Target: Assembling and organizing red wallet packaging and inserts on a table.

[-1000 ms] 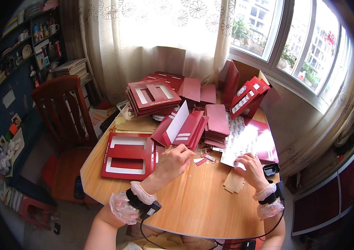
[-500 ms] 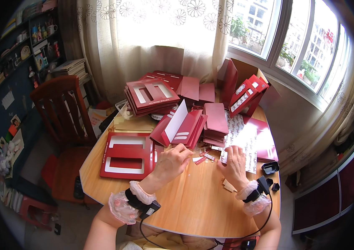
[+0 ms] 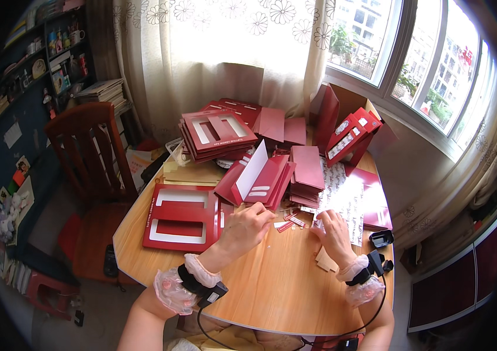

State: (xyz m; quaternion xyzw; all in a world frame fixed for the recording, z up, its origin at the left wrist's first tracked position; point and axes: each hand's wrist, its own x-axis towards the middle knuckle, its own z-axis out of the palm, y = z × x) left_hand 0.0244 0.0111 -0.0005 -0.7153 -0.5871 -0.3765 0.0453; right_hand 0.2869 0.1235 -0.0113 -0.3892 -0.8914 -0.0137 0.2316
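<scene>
My left hand hovers over the table just in front of an open red card folder with a raised white flap. Its thumb and fingers are pinched together; whatever is between them is hidden or too small to name. Between my hands lie small red and white strips. My right hand is beside these strips, fingers bent and apart, with nothing visible in it. Small beige pieces lie below its palm. Left of my left hand rests a flat red card panel with two white windows.
Behind the folder are stacked red windowed panels and piled red cards. A white patterned sheet lies at right, near a standing red box and black containers. A wooden chair stands left of the table.
The whole view has shifted slightly, so things appear a little to the right. Both hands keep nearly the same poses and places over the table.
</scene>
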